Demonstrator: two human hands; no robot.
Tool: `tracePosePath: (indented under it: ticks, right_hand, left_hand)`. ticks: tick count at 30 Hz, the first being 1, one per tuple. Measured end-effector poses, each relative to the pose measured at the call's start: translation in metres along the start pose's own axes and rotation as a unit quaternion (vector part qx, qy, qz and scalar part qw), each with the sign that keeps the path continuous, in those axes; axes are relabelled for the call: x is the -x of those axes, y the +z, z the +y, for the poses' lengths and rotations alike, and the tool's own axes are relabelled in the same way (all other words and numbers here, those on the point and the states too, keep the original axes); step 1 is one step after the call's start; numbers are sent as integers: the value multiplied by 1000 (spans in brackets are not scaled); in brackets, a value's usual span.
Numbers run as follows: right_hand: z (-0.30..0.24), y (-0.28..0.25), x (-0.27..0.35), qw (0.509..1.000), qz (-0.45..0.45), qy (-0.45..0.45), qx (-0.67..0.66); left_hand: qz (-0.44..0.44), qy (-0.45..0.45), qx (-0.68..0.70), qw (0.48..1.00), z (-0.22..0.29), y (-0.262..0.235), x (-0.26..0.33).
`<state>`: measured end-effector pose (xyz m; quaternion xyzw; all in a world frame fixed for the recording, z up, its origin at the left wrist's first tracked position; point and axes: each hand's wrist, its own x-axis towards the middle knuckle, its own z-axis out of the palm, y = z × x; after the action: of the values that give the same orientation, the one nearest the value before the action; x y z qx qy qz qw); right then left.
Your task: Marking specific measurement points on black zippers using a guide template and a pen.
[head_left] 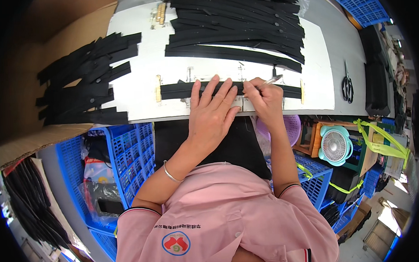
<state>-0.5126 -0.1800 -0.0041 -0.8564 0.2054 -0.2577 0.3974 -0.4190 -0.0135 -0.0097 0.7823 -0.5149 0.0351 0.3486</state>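
Note:
A long black fabric strip (173, 90) lies straight across a white board (146, 103) marked with dark lines. Flat on the strip, with fingers stretched forward, my left hand (209, 115) presses it down. Just to its right, my right hand (266, 99) is closed around a slim pale pen (272, 80); its tip is hidden by my fingers near the strip. Beyond my hands a large pile of similar black strips (233, 26) covers the far part of the board. Small yellowish pieces (158, 86) mark the worked strip's left end, and another one its right end.
More black strips (85, 77) are heaped at the left, by an open cardboard box (72, 34). Black scissors (348, 87) lie right of the board. Below the table edge are blue crates (127, 147), a purple basket (288, 128) and a turquoise fan (335, 145).

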Motion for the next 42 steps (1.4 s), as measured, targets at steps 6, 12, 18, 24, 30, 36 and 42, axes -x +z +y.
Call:
tracePosePath:
  ticks: [6,12,18,24,30,36,42]
  right_hand:
    - [0,-1,2,996,32,47,-71]
    - [1,0,2,995,33,53,-81]
    - [-1,3,2,993,55,62,-84]
    - [-2,2,2,993,54,58,-83]
    - [0,1,2,993,51,66,-82]
    - [-35,4,-8,976,73,110,-175]
    - [-51,47,-36,995,-2,-63,-72]
  left_hand:
    - [76,-108,-56,990,-25,-38,11]
    - [19,-134,-52,990,-49,-54,9]
    - [-4,-76,-16,997,-20,-34,4]
    - [15,-136,-46,990,-22,-46,29]
    - [-1,-120,-64,991,-38,-45,40]
    - [9,-109,-85,990,-39,-46,42]
    - [15,-118,-86,989,-39,-44,40]
